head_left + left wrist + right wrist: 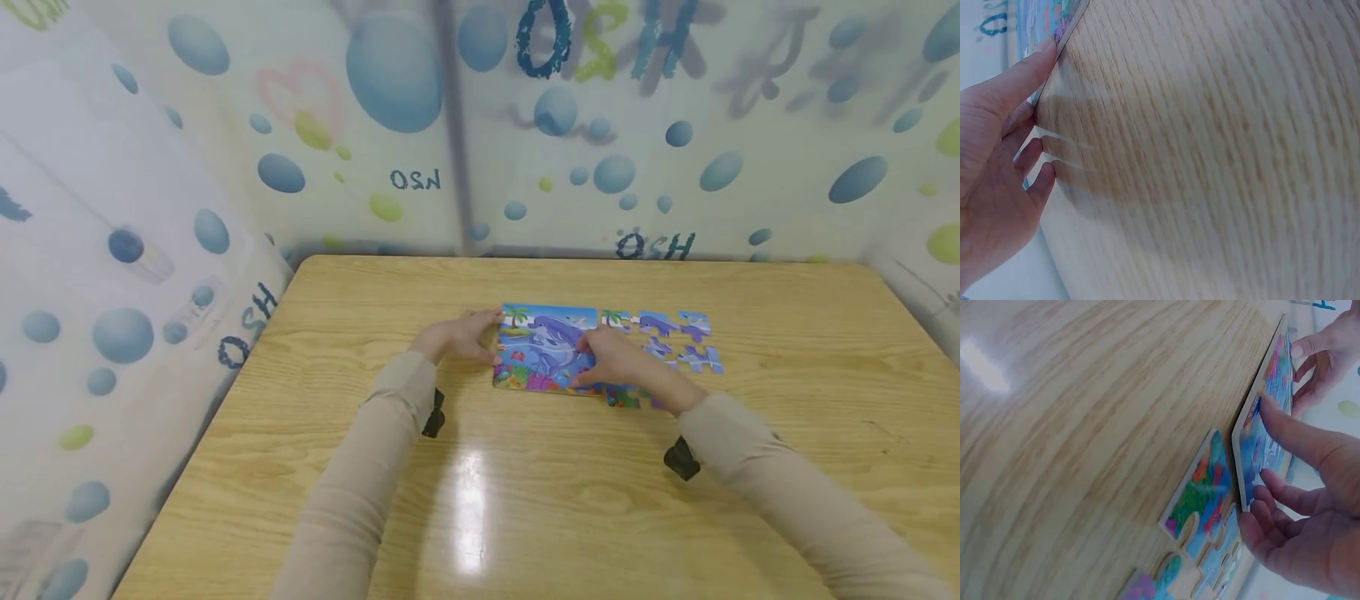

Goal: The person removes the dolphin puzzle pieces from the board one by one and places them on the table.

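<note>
A rectangular puzzle board point(553, 333) with a dolphin and sea picture lies on the wooden table. At its left edge is my left hand point(459, 335); the thumb touches the near corner while the other fingers spread toward the far corner. My right hand point(621, 360) touches the board's right part, thumb point(1291, 428) on the picture by the near edge and fingers bent at the right side. Puzzle pieces point(701, 358) with matching dolphin and plant pictures lie in loose rows right of the board. The right hand and forearm hide some of them.
The light wooden table point(525, 500) extends around the puzzle, with a glare spot near the front. Behind and to the left hangs a pale curtain point(495, 150) printed with blue and green bubbles. Dark wrist devices point(681, 458) sit under both sleeves.
</note>
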`<state>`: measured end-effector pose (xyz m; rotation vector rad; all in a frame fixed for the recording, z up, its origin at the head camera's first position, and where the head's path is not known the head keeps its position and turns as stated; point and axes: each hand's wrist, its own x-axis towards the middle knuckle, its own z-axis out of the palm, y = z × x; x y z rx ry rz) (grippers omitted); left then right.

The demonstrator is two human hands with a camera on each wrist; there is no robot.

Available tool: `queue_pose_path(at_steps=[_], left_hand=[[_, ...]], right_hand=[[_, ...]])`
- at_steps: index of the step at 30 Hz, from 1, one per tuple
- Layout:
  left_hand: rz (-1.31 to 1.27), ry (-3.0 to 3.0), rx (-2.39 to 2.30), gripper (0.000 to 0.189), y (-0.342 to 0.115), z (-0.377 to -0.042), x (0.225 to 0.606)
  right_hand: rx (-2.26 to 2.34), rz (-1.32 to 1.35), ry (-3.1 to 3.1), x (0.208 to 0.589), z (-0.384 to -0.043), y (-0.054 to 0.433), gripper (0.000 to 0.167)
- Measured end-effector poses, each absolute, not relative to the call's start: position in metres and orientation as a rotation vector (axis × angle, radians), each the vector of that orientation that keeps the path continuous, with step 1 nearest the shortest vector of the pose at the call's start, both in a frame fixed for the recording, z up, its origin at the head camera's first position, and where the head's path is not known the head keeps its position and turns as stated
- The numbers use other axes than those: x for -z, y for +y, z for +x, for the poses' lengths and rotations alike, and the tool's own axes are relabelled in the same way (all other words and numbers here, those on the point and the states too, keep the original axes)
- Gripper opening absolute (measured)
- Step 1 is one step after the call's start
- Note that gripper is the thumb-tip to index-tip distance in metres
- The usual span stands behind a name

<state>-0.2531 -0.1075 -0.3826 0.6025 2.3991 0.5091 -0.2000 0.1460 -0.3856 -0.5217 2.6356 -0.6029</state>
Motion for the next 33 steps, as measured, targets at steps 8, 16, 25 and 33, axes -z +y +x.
queue_pose_path(at_steps=[8, 16, 25, 33], left_hand=[[0.581, 2.400, -0.518, 0.079, -0.107, -0.252, 0.383], [0.577, 2.395, -0.531, 0.080, -0.108, -0.251, 0.384], [0.581, 2.392, -0.525, 0.080, -0.108, -0.252, 0.383], [0.580, 2.391, -0.533, 0.080, -0.107, -0.254, 0.384]], right_hand=[[0.703, -0.425, 2.598, 0.385, -0.199, 0.143, 0.050], [0.879, -0.436, 2.563, 0.383, -0.195, 0.145, 0.039], [1.092, -0.390, 2.391, 0.384, -0.199, 0.158, 0.029], [1.111, -0.426, 2.415, 0.382, -0.196, 0.173, 0.025]])
